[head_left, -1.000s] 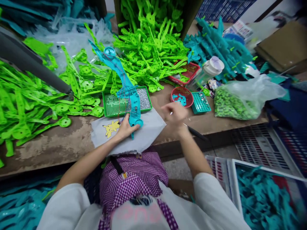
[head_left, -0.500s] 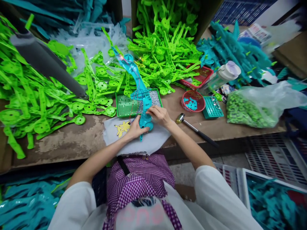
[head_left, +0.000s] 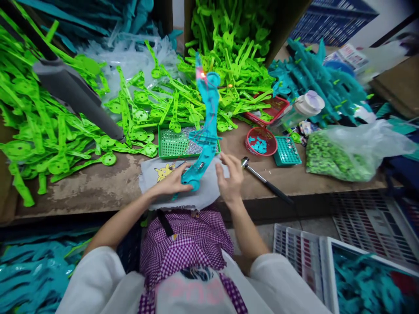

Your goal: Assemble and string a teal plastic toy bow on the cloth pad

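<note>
A long curved blue plastic toy part leans up and away over the cloth, its lower end in my left hand. Thin red wires run along it, and a small red light glows near its far tip. My right hand is off the part, just to its right, with fingers apart and nothing seen in them. Under both hands lies a grey cloth with a yellow cartoon figure. Behind the part, a green tray holds many small silvery pieces, partly hidden by it.
Heaps of lime-green plastic parts cover the back and left. A grey tool hangs at left. On the right are a hammer, a red bowl, a teal tray and a bag of green pieces.
My right hand has come off the blue toy part and moved right and nearer, its fingers opening. The part's far end has swung right, with my left hand still on its lower end.
</note>
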The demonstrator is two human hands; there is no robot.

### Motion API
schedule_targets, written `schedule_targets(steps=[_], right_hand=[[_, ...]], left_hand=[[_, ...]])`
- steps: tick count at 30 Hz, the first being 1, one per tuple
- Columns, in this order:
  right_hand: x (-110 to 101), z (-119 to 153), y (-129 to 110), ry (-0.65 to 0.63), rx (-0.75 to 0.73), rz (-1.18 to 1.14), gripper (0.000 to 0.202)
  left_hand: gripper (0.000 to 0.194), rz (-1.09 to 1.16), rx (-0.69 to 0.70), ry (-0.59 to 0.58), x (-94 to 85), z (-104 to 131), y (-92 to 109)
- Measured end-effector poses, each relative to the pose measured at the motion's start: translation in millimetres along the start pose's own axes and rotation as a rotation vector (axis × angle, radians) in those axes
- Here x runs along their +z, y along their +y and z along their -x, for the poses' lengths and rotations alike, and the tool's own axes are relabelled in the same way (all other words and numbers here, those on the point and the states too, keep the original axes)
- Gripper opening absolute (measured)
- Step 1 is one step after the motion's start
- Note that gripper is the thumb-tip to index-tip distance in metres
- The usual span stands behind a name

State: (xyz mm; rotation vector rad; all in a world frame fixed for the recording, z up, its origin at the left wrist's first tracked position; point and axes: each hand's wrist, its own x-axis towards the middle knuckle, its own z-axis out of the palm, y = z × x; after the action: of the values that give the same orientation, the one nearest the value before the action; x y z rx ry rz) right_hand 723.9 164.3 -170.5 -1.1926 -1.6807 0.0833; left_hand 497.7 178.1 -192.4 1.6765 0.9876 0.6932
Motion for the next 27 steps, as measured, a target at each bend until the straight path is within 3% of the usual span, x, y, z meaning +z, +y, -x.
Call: schedule_targets(steps=[3,5,8,10,13,17,20,23,27], right_hand=[[-7.8,-16.1,-31.4,0.219,0.145,-0.029,0.047],[-1.4,-32.7,-47.8,0.188,0.137,-0.088,0.049],[21.4,-50.1,-66.8,-0.132,0.014,-0.21,0.048],[40.3,-49.0,-74.9,-0.39,-0.087,-0.249,0.045],[65.4,-33.0,-76.9,-0.647,-0.132,-0.235,0.033],[76.9,-16.4,-66.7,-0.78,-0.013,-0.349,0.015],[70.2,-12.5,-62.1,-0.678,0.087,-0.484,0.013],[61.7,-5.9,-62.3,-0.53,0.212,-0.538,0.02],[53.0,5.9,-60.3,-0.514,0.401,-0.61,0.031]], left_hand=[[0.077,-0.096,0.021,-0.119,-29.7,27.8,3.0],[0.08,-0.145,-0.031,-0.16,-45.6,42.4,-0.1],[0.083,-0.172,-0.151,-0.2,-57.8,55.4,-6.3],[0.084,-0.191,-0.167,-0.159,-58.7,58.9,-7.3],[0.079,-0.261,-0.096,-0.046,-52.7,59.5,-2.9],[0.066,-0.334,-0.042,0.038,-40.1,61.1,5.7],[0.052,-0.295,-0.003,0.161,-27.9,66.2,9.4],[0.03,-0.124,-0.027,0.402,-9.1,69.2,11.8],[0.032,0.122,-0.057,0.696,19.1,64.3,15.8]])
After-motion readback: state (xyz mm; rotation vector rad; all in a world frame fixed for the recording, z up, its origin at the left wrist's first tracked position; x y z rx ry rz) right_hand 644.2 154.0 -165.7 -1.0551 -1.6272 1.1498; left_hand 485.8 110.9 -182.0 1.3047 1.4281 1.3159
